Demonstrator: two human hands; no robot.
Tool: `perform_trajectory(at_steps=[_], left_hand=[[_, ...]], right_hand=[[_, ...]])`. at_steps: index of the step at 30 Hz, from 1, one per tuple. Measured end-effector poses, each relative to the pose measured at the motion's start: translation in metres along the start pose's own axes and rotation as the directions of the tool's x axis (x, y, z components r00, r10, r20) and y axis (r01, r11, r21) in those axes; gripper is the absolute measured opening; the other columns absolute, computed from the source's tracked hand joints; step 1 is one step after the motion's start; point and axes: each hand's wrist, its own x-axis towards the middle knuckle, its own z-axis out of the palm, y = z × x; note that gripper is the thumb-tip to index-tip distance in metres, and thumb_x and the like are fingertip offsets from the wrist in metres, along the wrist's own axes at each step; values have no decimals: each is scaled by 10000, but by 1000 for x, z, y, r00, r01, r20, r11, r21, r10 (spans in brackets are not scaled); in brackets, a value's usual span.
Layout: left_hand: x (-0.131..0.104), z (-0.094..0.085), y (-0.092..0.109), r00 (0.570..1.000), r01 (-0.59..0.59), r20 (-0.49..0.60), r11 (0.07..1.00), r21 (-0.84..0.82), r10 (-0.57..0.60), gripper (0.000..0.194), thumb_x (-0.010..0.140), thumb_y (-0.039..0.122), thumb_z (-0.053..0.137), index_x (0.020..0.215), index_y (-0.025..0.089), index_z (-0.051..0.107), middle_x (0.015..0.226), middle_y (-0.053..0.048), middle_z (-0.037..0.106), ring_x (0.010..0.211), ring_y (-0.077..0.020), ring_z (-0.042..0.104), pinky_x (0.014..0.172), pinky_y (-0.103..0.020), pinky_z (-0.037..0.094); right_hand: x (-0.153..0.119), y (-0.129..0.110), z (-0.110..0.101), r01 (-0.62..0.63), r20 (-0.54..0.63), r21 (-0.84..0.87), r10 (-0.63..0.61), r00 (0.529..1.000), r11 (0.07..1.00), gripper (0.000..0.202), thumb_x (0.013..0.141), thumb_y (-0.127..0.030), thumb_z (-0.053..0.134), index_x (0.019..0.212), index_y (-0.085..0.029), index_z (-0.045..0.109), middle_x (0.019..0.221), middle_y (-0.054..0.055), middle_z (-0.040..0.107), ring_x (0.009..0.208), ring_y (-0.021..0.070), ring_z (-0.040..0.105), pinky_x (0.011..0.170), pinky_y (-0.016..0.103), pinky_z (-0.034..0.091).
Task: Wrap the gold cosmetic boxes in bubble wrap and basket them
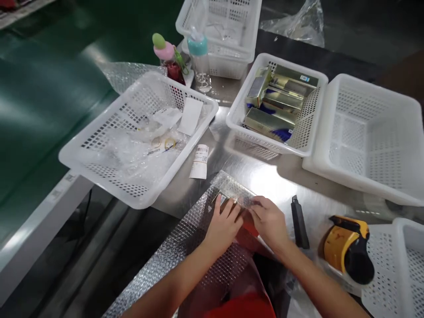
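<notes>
A strip of clear bubble wrap (195,225) runs from the lower left up to the near edge of the metal table, where its end lies over and around a small shiny box (222,198). My left hand (225,223) rests on the wrapped box with its fingers spread, the tips pressing along it; the thumb is hidden. Between thumb and fingers, my right hand (270,221) pinches the right end of the bubble wrap. Most of the box is covered by the wrap and my hands. Close to my right hand lies a black box cutter (300,223).
A basket of plastic bags (139,198) stands left, near a printed label (199,162). Ahead, another basket (232,126) holds several gold boxes (270,123), beside a white bin (361,176). A yellow tape dispenser (344,247) is at right; bottles (198,57) stand behind.
</notes>
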Motion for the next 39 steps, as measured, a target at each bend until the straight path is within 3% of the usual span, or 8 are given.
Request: perform_trajectory(at_steps=[4, 10, 15, 21, 26, 30, 35, 39], left_hand=[[-3, 6, 0, 998, 7, -69, 1000, -24, -8, 273, 966, 282, 516, 1187, 216, 662, 1384, -77, 614, 1270, -298, 542, 1190, -644, 250], [-11, 27, -3, 972, -15, -236, 991, -131, -17, 323, 937, 104, 466, 1224, 103, 615, 1238, -154, 673, 1302, -244, 529, 1172, -484, 388], [-9, 19, -2, 872, 118, -467, 989, -93, -148, 281, 896, 129, 581, 1164, 195, 633, 1111, -111, 686, 1327, -249, 505, 1156, -502, 397], [0, 5, -7, 972, 59, -227, 998, -23, -63, 322, 963, 229, 487, 1250, 161, 616, 1358, -121, 626, 1368, -272, 466, 1239, -569, 144], [-5, 9, -4, 954, 140, -264, 990, -31, -143, 365, 932, 200, 516, 1291, 153, 561, 1335, -177, 616, 1369, -304, 468, 1181, -605, 280], [-11, 14, 2, 930, 196, -305, 979, -62, -206, 406, 929, 291, 575, 1316, 182, 517, 1302, -178, 600, 1384, -310, 446, 1146, -597, 360], [-25, 19, 6, 910, 235, -331, 968, -87, -251, 440, 912, 303, 624, 1320, 189, 505, 1322, -193, 555, 1374, -313, 434, 1128, -575, 380], [-49, 17, 4, 914, 306, -244, 945, -114, -325, 468, 913, 286, 609, 1339, 126, 498, 1346, -233, 537, 1373, -330, 422, 1117, -553, 381]], right_hand=[[-20, -9, 26, 100, -60, -144, -110, 992, 985, 286, 951, -103, 455, 975, -160, 734, 1054, 96, 736, 981, 213, 666, 875, 338, 565], [-36, -6, 41, 143, -73, -185, -159, 985, 972, 309, 934, -65, 455, 1139, -81, 685, 1251, 167, 674, 1191, 279, 611, 983, 408, 556], [-49, -7, 51, 128, -61, -86, -133, 989, 988, 401, 935, -67, 452, 1311, -54, 589, 1373, 203, 591, 1380, 303, 457, 1069, 460, 510], [-49, -8, 54, 101, -83, -73, -107, 991, 992, 424, 922, -63, 466, 1330, -70, 581, 1369, 193, 592, 1368, 307, 469, 1061, 466, 509], [-30, -4, 35, 112, -96, -81, -120, 988, 990, 308, 955, -109, 445, 1148, -143, 682, 1167, 127, 709, 1113, 249, 641, 949, 414, 556], [-3, 22, 6, 30, -94, -43, -34, 995, 999, 240, 975, -184, 465, 999, -191, 704, 1029, 81, 744, 913, 204, 683, 816, 332, 546], [34, 46, -17, -246, -239, -167, 203, 950, 955, 364, 972, -300, 464, 1274, -136, 588, 1263, 197, 640, 1113, 334, 616, 932, 487, 480], [26, 16, -3, 30, -11, -53, -31, 999, 998, 559, 914, -544, 531, 1346, -190, 502, 1432, 194, 501, 1297, 363, 482, 1052, 545, 394]])
